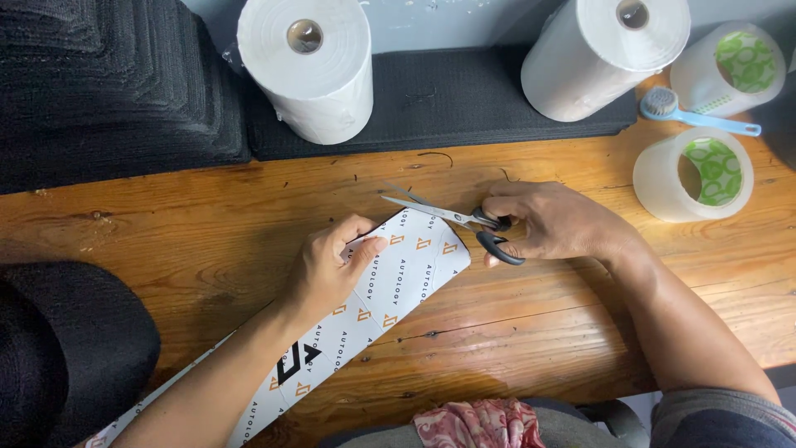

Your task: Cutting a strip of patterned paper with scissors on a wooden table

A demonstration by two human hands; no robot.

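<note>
The fingers of the right hand (551, 222) are threaded through the black loops of a pair of scissors (452, 219), curled tight around them, the blades slightly parted and pointing left over the far end of a long white printed strip (398, 274). The left hand (327, 265) presses that strip flat to the wooden table (207, 216), fingers bent and close together, thumb lying along its edge. The strip runs diagonally from the table's middle down toward the person's lap. Beyond the hands stand two white paper rolls (307, 70), a dark fabric stack (108, 83), two clear tape rolls (692, 174) and a blue brush (696, 114).
</note>
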